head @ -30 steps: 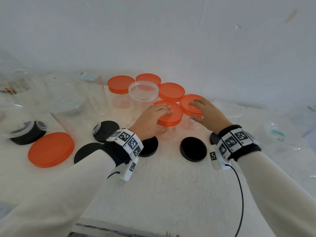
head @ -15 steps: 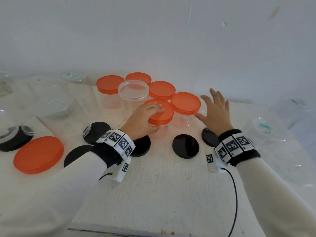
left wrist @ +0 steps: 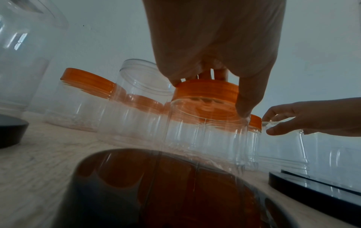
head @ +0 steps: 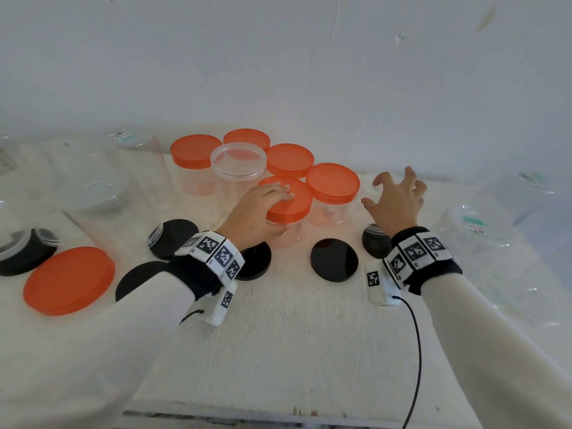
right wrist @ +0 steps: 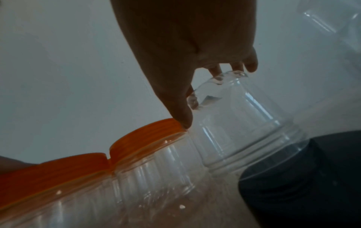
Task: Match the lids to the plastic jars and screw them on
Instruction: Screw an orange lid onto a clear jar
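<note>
left hand (head: 263, 209): it's sitting on top of the nearest orange lid (head: 291, 201), fingers (left wrist: 252, 95) curled down over the rim and clamped on it, thumb running down the side in the left wrist view.
that jar (left wrist: 205, 135): clear plastic, standing upright on the tabletop (head: 294, 335), with the gripped lid on its mouth. Can't tell how far it's screwed on.
right hand (head: 394, 202): hovering just right of the orange-lidded bunch, fingers (head: 410, 173) spread apart and bent a bit, holding nothing.
upside-down jar (right wrist: 240, 123): clear one under the right hand, mouth down on the tabletop. In the right wrist view the fingertips are at its upturned base, but I can't tell if they're actually touching.
other capped jars: four more with orange lids are crowding behind and beside the gripped one, plus an open jar (head: 238, 162) with no lid in the middle of them.
loose lids: big orange lid (head: 69, 280) is lying flat near the left, and several black lids (head: 334, 260) are lying along the front.
sides: larger clear jars (head: 89, 190) are standing off left and right, blurry.
</note>
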Tool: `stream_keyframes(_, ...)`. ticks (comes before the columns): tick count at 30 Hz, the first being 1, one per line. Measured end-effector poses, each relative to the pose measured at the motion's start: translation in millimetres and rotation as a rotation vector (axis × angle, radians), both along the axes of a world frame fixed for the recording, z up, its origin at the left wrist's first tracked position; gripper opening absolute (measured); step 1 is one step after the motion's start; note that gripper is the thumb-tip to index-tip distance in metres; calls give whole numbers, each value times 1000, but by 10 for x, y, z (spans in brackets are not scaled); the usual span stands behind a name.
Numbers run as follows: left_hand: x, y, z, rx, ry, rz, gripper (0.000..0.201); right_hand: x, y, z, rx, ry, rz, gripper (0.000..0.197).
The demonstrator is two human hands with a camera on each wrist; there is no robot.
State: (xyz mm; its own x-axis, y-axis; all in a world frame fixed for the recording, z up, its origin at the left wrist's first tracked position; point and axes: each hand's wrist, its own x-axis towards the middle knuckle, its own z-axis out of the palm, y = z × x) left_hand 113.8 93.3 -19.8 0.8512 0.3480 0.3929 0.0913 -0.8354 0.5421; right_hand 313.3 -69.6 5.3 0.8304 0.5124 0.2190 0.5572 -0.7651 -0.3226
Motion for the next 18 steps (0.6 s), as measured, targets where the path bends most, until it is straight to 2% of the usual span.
stream_keyframes(6,3,10,-7,2,-1,4,57,-28,32,59,-46,75,-24,46)
stream_keyframes(9,0,-4,0,6,-1,7,57,-45,27,89,-63,74,-45,59)
stream_keyframes(11,-4,-6,5,3,-3,7,57,-62,18,110,-104,64,-64,67)
stream_keyframes(18,-4,-22,20,0,16,12,57,-128,-29,214,-180,-38,-77,73)
